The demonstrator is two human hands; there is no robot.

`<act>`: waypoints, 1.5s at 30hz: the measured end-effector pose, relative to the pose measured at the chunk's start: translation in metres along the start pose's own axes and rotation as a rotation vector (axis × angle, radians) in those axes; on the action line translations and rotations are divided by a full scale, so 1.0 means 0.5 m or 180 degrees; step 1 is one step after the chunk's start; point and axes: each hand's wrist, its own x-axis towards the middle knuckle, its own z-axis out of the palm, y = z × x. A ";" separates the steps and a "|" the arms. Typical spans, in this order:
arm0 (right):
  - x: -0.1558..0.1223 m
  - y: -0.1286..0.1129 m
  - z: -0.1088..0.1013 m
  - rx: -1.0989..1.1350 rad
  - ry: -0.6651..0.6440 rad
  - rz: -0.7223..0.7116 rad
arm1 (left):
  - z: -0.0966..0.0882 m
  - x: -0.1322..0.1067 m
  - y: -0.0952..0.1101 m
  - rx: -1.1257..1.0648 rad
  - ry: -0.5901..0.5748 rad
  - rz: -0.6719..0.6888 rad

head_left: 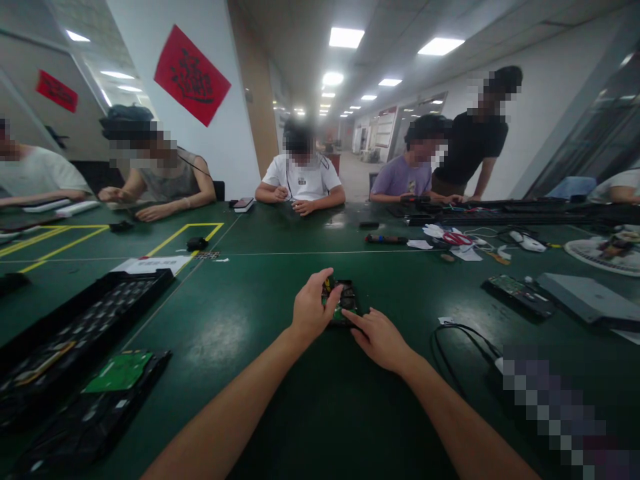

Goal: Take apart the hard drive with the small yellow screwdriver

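Note:
A small dark device with a green circuit board lies on the green table in front of me. My left hand rests on its left side, fingers curled around a small yellow-tipped thing I cannot make out. My right hand presses fingertips on the device's lower right edge, fingers drawn together.
Black trays with a green board sit at the left. A black cable and grey boxes lie at the right. Scissors, a mouse and tools lie farther off. Several people sit or stand along the far edge.

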 end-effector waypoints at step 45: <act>0.003 0.009 0.015 0.0042 0.0091 -0.0049 | 0.001 -0.004 -0.022 -0.0219 -0.0051 -0.0032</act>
